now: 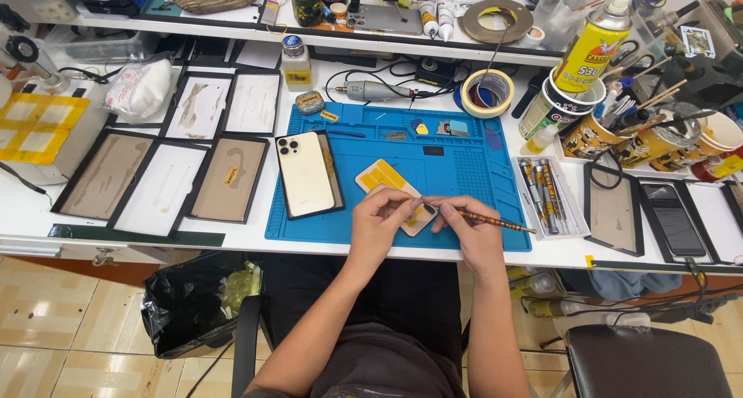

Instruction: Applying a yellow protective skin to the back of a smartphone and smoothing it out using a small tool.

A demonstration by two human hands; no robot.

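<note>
Both hands meet over the near edge of the blue silicone work mat. Left hand is curled, fingertips pinched on a flat beige phone-shaped panel with a yellow rectangular patch — the panel lies tilted on the mat, near end under the fingers. Right hand is closed around a thin orange-brown patterned stick tool, held like a pen; its shaft runs out to the right and the tip end sits at the panel between the two hands. Exact contact point is hidden by the fingers.

Just left of the panel: a gold phone, back up with triple camera, resting on a black-framed tray at the mat's left edge. More black-framed trays with white and brown inserts lie on the white bench to the left. Right of the mat — a small clear tray of tools. A roll of tape sits beyond the mat's far edge.
</note>
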